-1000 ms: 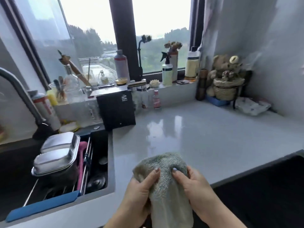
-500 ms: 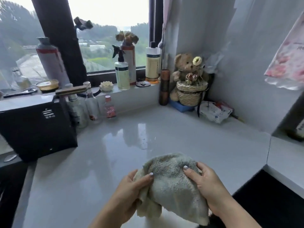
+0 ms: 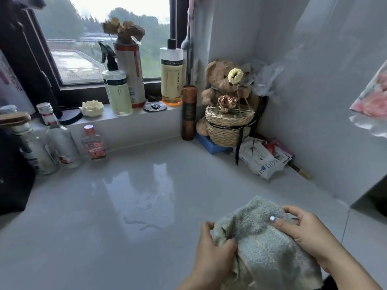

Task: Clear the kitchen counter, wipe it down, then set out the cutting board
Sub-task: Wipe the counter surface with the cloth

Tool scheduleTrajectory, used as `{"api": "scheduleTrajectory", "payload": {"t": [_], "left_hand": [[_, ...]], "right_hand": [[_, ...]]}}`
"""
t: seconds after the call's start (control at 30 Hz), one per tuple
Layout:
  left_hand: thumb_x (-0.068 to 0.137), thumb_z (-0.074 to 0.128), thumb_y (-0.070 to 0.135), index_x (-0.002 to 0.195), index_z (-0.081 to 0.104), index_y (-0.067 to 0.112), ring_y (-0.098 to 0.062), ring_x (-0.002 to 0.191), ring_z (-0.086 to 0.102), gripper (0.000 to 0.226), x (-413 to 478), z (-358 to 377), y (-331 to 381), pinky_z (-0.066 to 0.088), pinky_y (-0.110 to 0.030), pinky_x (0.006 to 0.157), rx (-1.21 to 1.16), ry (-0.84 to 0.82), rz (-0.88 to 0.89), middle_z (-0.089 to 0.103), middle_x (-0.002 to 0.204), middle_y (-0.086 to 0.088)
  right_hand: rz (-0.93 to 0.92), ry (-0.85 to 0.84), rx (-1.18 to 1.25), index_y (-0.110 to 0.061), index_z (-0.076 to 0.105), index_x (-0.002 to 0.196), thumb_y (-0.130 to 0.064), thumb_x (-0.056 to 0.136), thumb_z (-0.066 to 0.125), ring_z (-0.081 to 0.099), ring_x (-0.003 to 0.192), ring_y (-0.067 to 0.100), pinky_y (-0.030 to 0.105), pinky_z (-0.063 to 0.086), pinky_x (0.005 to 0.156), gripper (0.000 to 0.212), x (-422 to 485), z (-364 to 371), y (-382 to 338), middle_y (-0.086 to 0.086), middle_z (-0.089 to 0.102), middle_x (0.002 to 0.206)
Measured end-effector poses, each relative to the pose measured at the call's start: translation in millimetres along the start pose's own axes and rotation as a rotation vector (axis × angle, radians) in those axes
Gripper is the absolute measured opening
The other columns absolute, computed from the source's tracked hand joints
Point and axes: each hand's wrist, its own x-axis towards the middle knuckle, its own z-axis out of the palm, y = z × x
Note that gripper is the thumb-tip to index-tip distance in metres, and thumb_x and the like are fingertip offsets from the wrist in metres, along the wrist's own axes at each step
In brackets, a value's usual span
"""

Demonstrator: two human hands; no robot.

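A grey-green terry cloth [image 3: 266, 245] is bunched between both my hands near the front right of the glossy white counter [image 3: 125, 206]. My left hand [image 3: 211, 256] grips its left edge with curled fingers. On the right side, my right hand [image 3: 307, 233] pinches the cloth's top with thumb and fingers. Small streaks of water [image 3: 146, 214] lie on the counter just left of the cloth. No cutting board is in view.
Three small bottles [image 3: 62, 143] stand at the back left beside a black box [image 3: 12, 174]. A spray bottle [image 3: 116, 86] and soap bottle [image 3: 171, 72] are on the sill. A teddy bear [image 3: 224, 80], wicker basket [image 3: 227, 128], brown tube [image 3: 189, 111] and white packet [image 3: 259, 160] fill the back right corner.
The view has swung right, away from the sink toward the counter corner. Both hands keep hold of the cloth, which has shifted to the right and is re-bunched.
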Motion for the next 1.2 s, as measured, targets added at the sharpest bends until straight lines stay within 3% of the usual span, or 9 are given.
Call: {"api": "scheduleTrajectory", "payload": {"t": [0.17,0.27,0.43,0.63,0.77,0.87,0.97,1.1,1.2], "left_hand": [[0.075,0.056,0.024,0.100,0.039,0.036,-0.022,0.098,0.056,0.032,17,64,-13,0.042,-0.023,0.075,0.560,0.149,0.211,0.060,0.101,0.007],[0.052,0.058,0.037,0.102,0.065,0.021,-0.017,0.092,0.054,0.053,20,63,-18,0.055,-0.030,0.064,0.864,0.383,0.413,0.070,0.094,0.000],[0.057,0.042,0.043,0.092,0.070,0.014,-0.017,0.094,0.047,0.053,11,31,-22,0.052,-0.048,0.061,0.851,0.584,0.294,0.071,0.090,-0.008],[0.059,0.035,0.046,0.104,0.065,0.012,-0.039,0.108,0.055,0.064,1,-10,-33,0.040,-0.054,0.089,0.721,0.818,0.141,0.066,0.109,-0.013],[0.057,0.035,0.050,0.110,0.062,0.016,-0.038,0.116,0.048,0.069,-4,-27,-42,0.035,-0.049,0.094,0.681,0.845,0.073,0.061,0.118,-0.011],[0.060,0.049,0.034,0.112,0.061,0.018,-0.035,0.120,0.044,0.056,-6,-37,-43,0.033,-0.046,0.095,0.657,0.838,0.033,0.059,0.122,-0.009],[0.060,0.050,0.033,0.112,0.061,0.019,-0.033,0.120,0.044,0.056,-11,-45,-42,0.032,-0.046,0.096,0.673,0.833,0.061,0.058,0.123,-0.008],[0.059,0.046,0.038,0.100,0.068,0.013,-0.044,0.104,0.057,0.053,-22,-65,-42,0.041,-0.057,0.084,0.782,0.913,0.156,0.066,0.108,-0.015],[0.057,0.039,0.043,0.103,0.067,0.013,-0.043,0.109,0.054,0.061,-32,-84,-45,0.038,-0.056,0.089,0.756,0.953,0.124,0.065,0.111,-0.015]], "right_hand": [[-0.016,0.090,-0.558,-0.022,0.030,0.141,-0.036,0.090,0.053,0.036,0.131,0.031,0.035,0.034,0.102,0.058,61,-25,17,0.012,0.042,0.142],[0.006,0.078,-0.787,-0.039,-0.002,0.144,-0.058,0.088,0.034,0.004,0.142,0.034,0.045,0.013,0.115,0.069,59,10,37,0.011,0.007,0.156],[-0.103,0.017,-1.005,-0.043,-0.033,0.124,-0.084,0.068,0.018,-0.014,0.142,0.036,0.058,-0.006,0.110,0.086,52,52,56,0.017,-0.017,0.155],[-0.363,-0.153,-1.059,-0.040,-0.032,0.128,-0.084,0.067,0.007,-0.018,0.142,0.034,0.057,-0.008,0.112,0.085,92,65,37,0.018,-0.022,0.154],[-0.489,-0.212,-1.070,-0.045,-0.028,0.130,-0.086,0.062,0.005,-0.016,0.143,0.031,0.055,-0.008,0.112,0.086,113,92,21,0.015,-0.018,0.155],[-0.559,-0.271,-1.064,-0.047,-0.014,0.139,-0.084,0.067,0.013,-0.017,0.143,0.030,0.055,-0.010,0.113,0.086,124,113,-2,0.013,-0.017,0.156],[-0.471,-0.278,-1.080,-0.049,-0.006,0.141,-0.079,0.071,0.022,-0.026,0.140,0.033,0.061,-0.014,0.109,0.081,119,128,-16,0.010,-0.021,0.156],[-0.172,-0.199,-0.937,-0.053,-0.012,0.136,-0.089,0.053,0.018,-0.028,0.136,0.042,0.075,-0.009,0.098,0.095,84,149,-4,0.009,-0.024,0.154],[-0.179,-0.142,-0.963,-0.044,-0.007,0.142,-0.078,0.075,0.019,-0.015,0.138,0.046,0.074,-0.002,0.101,0.079,81,153,-5,0.010,-0.011,0.157]]}}
